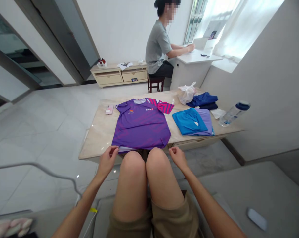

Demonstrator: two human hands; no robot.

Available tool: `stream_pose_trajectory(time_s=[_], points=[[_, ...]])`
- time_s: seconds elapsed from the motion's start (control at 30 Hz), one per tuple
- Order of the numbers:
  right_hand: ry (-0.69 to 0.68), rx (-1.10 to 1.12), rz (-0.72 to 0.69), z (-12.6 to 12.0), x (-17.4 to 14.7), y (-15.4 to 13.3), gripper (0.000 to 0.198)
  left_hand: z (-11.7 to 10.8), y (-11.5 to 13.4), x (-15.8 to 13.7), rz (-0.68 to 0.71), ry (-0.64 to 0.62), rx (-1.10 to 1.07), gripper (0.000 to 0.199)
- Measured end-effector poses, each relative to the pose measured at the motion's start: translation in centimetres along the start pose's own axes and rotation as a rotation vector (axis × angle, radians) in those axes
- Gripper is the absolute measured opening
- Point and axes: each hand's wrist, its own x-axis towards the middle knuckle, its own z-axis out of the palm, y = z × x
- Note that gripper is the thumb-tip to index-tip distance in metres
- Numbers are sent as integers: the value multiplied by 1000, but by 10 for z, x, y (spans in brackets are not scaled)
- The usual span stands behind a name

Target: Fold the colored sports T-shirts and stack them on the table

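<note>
A purple short-sleeved sports T-shirt (142, 129) lies spread on the low table, its collar away from me and its hem at the near edge. One sleeve has pink and dark stripes. My left hand (108, 160) is closed in a pinch at the hem's left corner, where a pale strip of the inside shows. Beyond the hem's right corner, my right hand (178, 157) has its fingers curled together; it looks apart from the cloth, with nothing visible in it. Right of the T-shirt rest a folded blue garment (189, 121) and a lilac one (206, 118) beneath it.
The marble-look table (95, 138) stands before my knees. It also bears a pink phone (109, 109), a plastic bag (186, 94), dark blue clothing (205, 99) and a clear bottle (230, 115). A person (156, 49) sits at a white desk (189, 71) behind.
</note>
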Motion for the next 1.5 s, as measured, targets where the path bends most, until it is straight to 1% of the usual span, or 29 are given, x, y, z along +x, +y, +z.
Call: stream_pose_trajectory(time_s=[0.03, 0.1, 0.17, 0.2, 0.27, 0.33, 0.4, 0.5, 0.57, 0.6, 0.63, 0.7, 0.73, 0.77, 0.8, 0.87, 0.9, 0.93, 1.0, 1.07, 1.1, 1.13, 1.2, 1.23, 1.27, 1.33, 1.4, 1.5], points=[[32, -119, -18, 1, 11, -11, 27, 1, -16, 18, 39, 21, 98, 51], [51, -307, -14, 9, 29, -27, 42, 7, -47, 44, 101, 58, 268, 51], [42, -405, 1, 19, 42, -34, 57, 15, -70, 60, 103, 48, 369, 53], [45, -406, 5, 24, 47, -34, 58, 18, -78, 64, 88, 24, 401, 51], [48, -251, 40, 29, 53, -31, 45, 23, -86, 71, 47, -32, 442, 36], [27, -10, 86, 27, 57, -28, 27, 22, -84, 76, 24, -64, 462, 18], [-14, 157, 95, 17, 57, -24, 22, 16, -78, 78, 21, -54, 456, 12], [-36, 322, 38, -3, 48, -5, 23, 1, -74, 62, 41, -3, 425, 16], [-22, 522, 39, -15, 37, 23, 23, -6, -78, 38, 46, 23, 401, 20], [-35, 548, 69, -20, 30, 40, 20, -9, -82, 23, 46, 24, 388, 21], [-88, 504, 113, -25, 24, 57, 17, -11, -88, 7, 46, 5, 377, 20], [-210, 278, 196, -35, 14, 86, 11, -13, -99, -19, 56, -71, 364, 16], [-229, 163, 211, -39, 11, 94, 10, -13, -103, -28, 69, -104, 362, 14], [-202, 70, 191, -44, 11, 98, 10, -13, -105, -32, 84, -123, 361, 15], [-134, 5, 138, -47, 14, 96, 12, -13, -104, -33, 100, -124, 360, 18], [18, -64, -27, -47, 24, 76, 16, -8, -96, -21, 134, -86, 351, 24], [63, -93, -121, -43, 31, 59, 20, -3, -89, -11, 157, -71, 347, 29], [77, -119, -206, -36, 39, 40, 24, 5, -81, 2, 183, -68, 345, 33], [28, -168, -336, -12, 53, -2, 34, 27, -66, 29, 233, -87, 358, 41], [-55, -271, -438, 19, 66, -40, 44, 55, -54, 57, 259, -133, 404, 47], [-79, -347, -482, 35, 73, -55, 47, 68, -51, 70, 262, -164, 437, 50], [-77, -432, -493, 51, 80, -67, 49, 81, -50, 83, 261, -191, 472, 53], [-23, -585, -457, 79, 95, -78, 58, 102, -51, 103, 272, -219, 537, 57], [20, -643, -433, 90, 103, -79, 64, 110, -54, 112, 285, -207, 563, 59], [60, -685, -427, 98, 111, -78, 69, 116, -57, 120, 297, -181, 584, 60], [111, -725, -478, 109, 131, -77, 75, 126, -63, 137, 308, -114, 618, 62], [120, -728, -559, 114, 161, -82, 77, 133, -68, 162, 295, -73, 642, 64], [99, -722, -609, 121, 226, -108, 78, 143, -71, 221, 274, -49, 657, 65]])
